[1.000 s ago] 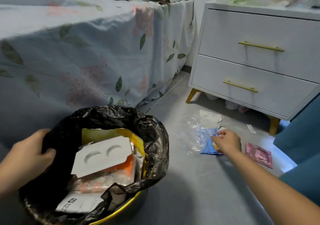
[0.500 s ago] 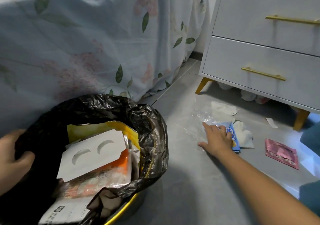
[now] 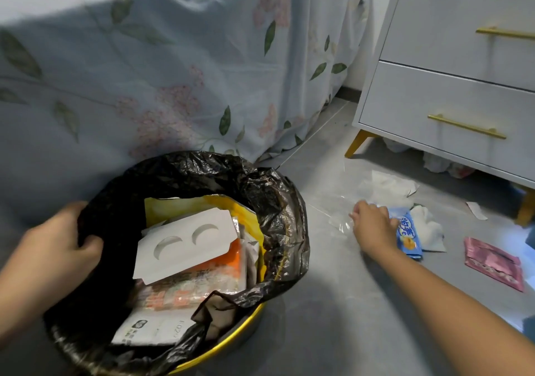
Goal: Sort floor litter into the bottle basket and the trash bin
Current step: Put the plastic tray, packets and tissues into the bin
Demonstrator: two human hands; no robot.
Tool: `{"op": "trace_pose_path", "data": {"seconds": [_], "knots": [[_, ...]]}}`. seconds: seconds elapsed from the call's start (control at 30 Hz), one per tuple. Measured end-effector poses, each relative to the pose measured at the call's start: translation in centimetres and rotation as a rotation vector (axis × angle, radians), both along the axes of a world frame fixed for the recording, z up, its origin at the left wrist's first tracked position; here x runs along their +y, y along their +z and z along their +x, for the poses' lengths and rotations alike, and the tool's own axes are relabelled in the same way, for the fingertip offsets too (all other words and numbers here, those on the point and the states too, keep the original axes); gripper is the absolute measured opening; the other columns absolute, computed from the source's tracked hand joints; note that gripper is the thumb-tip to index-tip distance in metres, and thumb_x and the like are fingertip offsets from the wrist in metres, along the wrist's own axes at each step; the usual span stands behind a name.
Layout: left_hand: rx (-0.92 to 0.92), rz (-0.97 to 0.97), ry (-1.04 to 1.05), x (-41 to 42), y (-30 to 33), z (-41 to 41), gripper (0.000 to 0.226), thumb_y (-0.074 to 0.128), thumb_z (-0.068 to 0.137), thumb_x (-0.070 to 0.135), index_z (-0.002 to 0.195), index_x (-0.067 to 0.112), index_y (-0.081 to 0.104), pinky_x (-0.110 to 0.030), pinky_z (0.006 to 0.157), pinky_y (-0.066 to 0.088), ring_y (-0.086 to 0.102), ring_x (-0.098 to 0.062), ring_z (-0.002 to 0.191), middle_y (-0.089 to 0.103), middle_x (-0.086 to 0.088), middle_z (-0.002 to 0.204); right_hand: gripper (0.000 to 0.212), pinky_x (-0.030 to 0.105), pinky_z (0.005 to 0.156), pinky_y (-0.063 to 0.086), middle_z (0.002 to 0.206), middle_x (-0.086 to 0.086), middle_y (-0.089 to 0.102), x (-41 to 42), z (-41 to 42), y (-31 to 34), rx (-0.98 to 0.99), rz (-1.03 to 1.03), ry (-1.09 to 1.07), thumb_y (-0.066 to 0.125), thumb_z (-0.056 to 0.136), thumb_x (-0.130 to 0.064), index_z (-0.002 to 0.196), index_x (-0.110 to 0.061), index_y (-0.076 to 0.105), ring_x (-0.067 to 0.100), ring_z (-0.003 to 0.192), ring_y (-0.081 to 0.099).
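Left hand (image 3: 55, 239) gripping bin liner (image 3: 275, 202); right hand (image 3: 373, 228) curled on clear plastic (image 3: 341, 222).

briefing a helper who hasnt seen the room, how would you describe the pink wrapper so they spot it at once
Start at the white nightstand with gold handles. On the grey floor in front of it, right of the right hand, lies the pink wrapper. It lies flat and apart, the only pink piece beside the blue packet and white tissues.

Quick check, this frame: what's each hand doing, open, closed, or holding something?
Left hand: closed, grip on the black bin liner at the trash bin's rim.
Right hand: down on the clear plastic film on the floor; grip cannot be told.
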State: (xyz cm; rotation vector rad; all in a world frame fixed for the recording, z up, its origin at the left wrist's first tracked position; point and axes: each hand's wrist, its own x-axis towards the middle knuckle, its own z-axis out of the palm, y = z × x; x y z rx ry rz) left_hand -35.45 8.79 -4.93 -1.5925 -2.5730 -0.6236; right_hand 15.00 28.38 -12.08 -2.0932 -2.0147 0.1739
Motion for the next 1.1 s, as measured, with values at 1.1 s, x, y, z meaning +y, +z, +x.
{"op": "trace_pose_path", "data": {"seconds": [1.1], "knots": [[-0.129, -0.132, 0.049, -1.2, 9.3, 11.3, 0.020, 0.053, 0.079, 0.007, 0.098, 0.008, 0.045, -0.041, 0.072, 0.046, 0.060, -0.047, 0.094, 0.063, -0.029, 0.099, 0.026, 0.004, 0.056, 0.032, 0.106, 0.004, 0.065, -14.2, -18.6, 18.0, -0.117, -0.617, 1.292, 0.058, 0.091, -0.013, 0.116, -0.012, 0.066, 0.008, 0.086, 0.046]]}}
